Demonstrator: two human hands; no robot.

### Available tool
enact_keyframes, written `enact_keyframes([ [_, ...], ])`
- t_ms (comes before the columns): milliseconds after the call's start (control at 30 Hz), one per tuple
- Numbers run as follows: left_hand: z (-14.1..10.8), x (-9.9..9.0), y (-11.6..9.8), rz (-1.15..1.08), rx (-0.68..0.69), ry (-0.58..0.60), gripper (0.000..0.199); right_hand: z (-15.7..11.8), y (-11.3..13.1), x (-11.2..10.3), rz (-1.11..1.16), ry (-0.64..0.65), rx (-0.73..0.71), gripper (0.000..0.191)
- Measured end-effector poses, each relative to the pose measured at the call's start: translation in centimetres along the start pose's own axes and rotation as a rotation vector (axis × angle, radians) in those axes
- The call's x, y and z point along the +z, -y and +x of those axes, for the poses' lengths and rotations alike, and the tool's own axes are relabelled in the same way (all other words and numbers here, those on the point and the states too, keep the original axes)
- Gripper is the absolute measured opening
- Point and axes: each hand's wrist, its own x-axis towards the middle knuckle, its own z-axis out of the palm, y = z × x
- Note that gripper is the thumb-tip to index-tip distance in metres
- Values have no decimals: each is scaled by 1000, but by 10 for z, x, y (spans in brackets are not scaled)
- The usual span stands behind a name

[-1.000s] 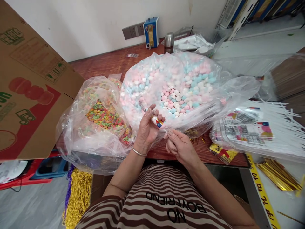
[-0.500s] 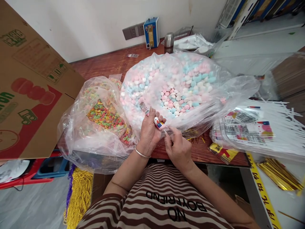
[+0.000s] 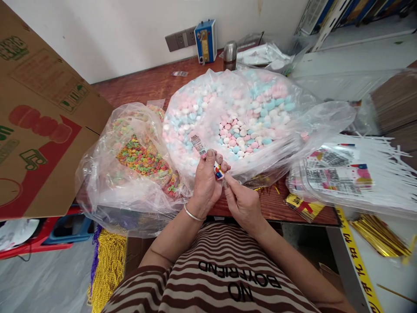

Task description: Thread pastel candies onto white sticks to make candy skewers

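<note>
My left hand (image 3: 208,180) is closed round a small printed plastic bag (image 3: 198,145). The bag's upper end, with small print and a barcode, sticks up past the thumb. Its bright red, blue and yellow part shows below the curled fingers. Thumb and forefinger of my right hand (image 3: 243,198) are pinched at the bag's lower end, close against the left palm. Behind both hands lies a big clear sack of pink, white and blue candies (image 3: 241,139), torn open in front. Left of it is a clear sack of small coloured candy rings (image 3: 143,158).
A large cardboard box (image 3: 39,108) stands at the left. At the right lies a stack of flat printed bags (image 3: 342,174) with white sticks (image 3: 391,174). Gold twist ties (image 3: 304,208) lie by the table edge. A metal flask (image 3: 230,55) and a blue device (image 3: 206,41) stand at the back.
My right fingers have closed in on the bag's lower end. The left hand has turned slightly, so more of the bag's printed top shows. The view has shifted a little.
</note>
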Motion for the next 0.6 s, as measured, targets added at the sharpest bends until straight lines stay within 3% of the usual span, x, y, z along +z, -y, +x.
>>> enact_keyframes([
  [200, 0, -8, -1, -13, -87, 14, 24, 1, 4, -5, 134, 95, 120, 46],
  [400, 4, -10, -8, -62, -127, 5, 26, -2, 12, -2, 36, -113, 88, 39],
  [600, -3, -8, 1, -58, -63, -5, 25, -2, 7, 6, 83, -28, 18, 42],
])
